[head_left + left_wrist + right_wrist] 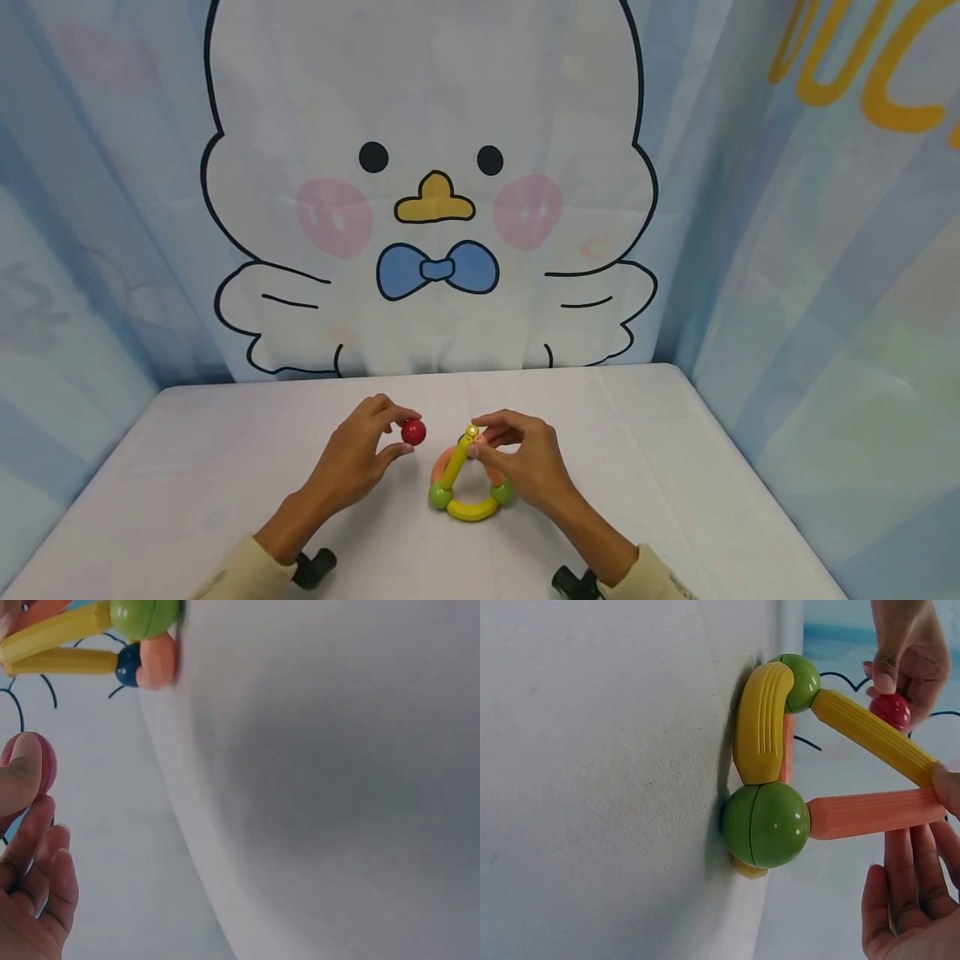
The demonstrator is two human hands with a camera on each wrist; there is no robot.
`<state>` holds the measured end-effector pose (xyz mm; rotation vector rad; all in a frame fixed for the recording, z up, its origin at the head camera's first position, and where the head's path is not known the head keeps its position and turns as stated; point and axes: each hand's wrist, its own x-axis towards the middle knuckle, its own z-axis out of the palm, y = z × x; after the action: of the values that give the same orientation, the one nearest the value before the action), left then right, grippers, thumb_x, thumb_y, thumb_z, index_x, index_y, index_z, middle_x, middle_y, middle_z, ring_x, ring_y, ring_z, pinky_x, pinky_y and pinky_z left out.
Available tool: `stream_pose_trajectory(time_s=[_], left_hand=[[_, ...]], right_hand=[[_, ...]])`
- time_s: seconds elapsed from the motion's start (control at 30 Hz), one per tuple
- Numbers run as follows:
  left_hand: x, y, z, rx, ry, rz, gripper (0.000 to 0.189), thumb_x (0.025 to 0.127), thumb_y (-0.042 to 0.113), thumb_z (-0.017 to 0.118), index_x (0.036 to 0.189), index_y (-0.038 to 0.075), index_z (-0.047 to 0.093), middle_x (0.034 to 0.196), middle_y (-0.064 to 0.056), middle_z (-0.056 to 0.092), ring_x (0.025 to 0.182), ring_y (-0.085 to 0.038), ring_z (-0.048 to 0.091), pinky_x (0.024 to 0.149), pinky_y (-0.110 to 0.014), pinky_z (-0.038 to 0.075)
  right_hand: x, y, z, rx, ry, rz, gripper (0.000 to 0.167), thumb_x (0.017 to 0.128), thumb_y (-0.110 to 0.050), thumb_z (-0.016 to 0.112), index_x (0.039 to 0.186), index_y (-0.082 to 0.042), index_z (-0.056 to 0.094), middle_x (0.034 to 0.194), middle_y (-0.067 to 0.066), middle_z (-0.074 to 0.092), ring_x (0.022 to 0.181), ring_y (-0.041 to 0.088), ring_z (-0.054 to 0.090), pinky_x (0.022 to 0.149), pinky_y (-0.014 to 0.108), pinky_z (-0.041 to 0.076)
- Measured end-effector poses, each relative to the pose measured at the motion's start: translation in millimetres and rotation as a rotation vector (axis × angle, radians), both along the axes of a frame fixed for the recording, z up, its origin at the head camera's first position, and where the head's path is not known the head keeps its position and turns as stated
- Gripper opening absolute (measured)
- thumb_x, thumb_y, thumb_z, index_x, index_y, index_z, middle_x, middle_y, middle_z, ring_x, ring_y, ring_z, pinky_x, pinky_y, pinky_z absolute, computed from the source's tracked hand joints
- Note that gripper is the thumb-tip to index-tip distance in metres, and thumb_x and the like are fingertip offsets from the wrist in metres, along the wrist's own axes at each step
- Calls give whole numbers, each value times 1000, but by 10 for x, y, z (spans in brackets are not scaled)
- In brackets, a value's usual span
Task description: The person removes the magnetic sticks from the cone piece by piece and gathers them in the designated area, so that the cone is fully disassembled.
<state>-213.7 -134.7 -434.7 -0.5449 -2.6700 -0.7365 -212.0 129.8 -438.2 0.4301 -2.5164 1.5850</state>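
Beige fabric sleeves (243,575) cross the bottom edge of the head view. At lower centre, the left hand (352,458) pinches a glossy red ball (413,432) between thumb and fingers, raised above the white-covered table (187,467). Right of it, the right hand (528,458) pinches the upper ends of a straight yellow ridged rod (457,465) and a straight orange ridged rod (877,814), apart from the ball. These slant up from glossy green balls (766,825) joined by a curved yellow ridged bar (472,510). A dark blue ball (128,664) shows at upper left of the left-wrist view.
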Motion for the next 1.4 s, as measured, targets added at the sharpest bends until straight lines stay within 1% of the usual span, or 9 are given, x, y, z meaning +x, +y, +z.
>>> stream_pose_trajectory(time_s=[0.17, 0.3, 0.5, 0.67, 0.83, 1.0, 1.23, 1.4], left_hand=[[-4, -186, -51, -32, -40, 24, 46, 84, 14, 90, 127, 18, 74, 106, 2, 66, 98, -15, 62, 83, -30, 59], [-21, -324, -69, -41, -98, 38, 45, 84, 12, 90, 126, 17, 75, 104, 2, 66, 98, -15, 62, 82, -31, 59], [-64, -504, -104, -63, -174, 59, 43, 84, 10, 90, 124, 15, 76, 103, 1, 65, 97, -16, 61, 80, -32, 56], [-105, -622, -154, -88, -210, 47, 40, 84, 8, 89, 121, 13, 76, 103, 1, 65, 96, -16, 61, 81, -32, 56], [-144, -673, -181, -107, -256, 39, 37, 84, 8, 89, 118, 10, 76, 101, 0, 65, 94, -17, 60, 82, -35, 56], [-177, -705, -220, -120, -296, 48, 37, 85, 10, 89, 119, 9, 75, 101, -1, 64, 94, -18, 60, 84, -38, 56], [-190, -720, -220, -118, -326, 64, 39, 85, 12, 89, 122, 9, 75, 101, -2, 65, 93, -17, 59, 86, -40, 56], [-183, -734, -221, -119, -344, 63, 44, 85, 12, 90, 126, 9, 74, 103, -2, 66, 94, -17, 59, 88, -41, 57]], right_hand=[[-1, 4, 0, -14, 11, 16, 31, 86, -17, 90, 115, -22, 80, 91, -7, 74, 87, 10, 71, 93, 48, 62], [0, 2, -1, -16, 3, 13, 32, 85, -18, 90, 115, -23, 80, 91, -8, 74, 87, 9, 72, 93, 46, 62], [9, 8, -3, -8, 6, 4, 31, 86, -19, 91, 115, -24, 80, 91, -8, 73, 88, 9, 71, 93, 47, 62], [10, 12, -5, -7, 10, 5, 31, 86, -20, 90, 115, -23, 80, 91, -8, 73, 88, 10, 71, 93, 48, 62], [17, 12, 2, -14, 8, 10, 31, 86, -18, 90, 115, -22, 80, 91, -7, 74, 87, 10, 71, 92, 49, 62], [14, 14, -9, -14, 21, 23, 31, 86, -18, 90, 115, -20, 80, 92, -6, 74, 87, 9, 71, 91, 49, 62], [9, 9, -8, -10, 25, 22, 31, 86, -19, 90, 114, -21, 80, 91, -6, 74, 87, 9, 71, 92, 47, 62], [2, 8, -8, -2, 24, 19, 30, 86, -19, 90, 114, -21, 80, 91, -4, 74, 87, 10, 71, 91, 45, 63]])
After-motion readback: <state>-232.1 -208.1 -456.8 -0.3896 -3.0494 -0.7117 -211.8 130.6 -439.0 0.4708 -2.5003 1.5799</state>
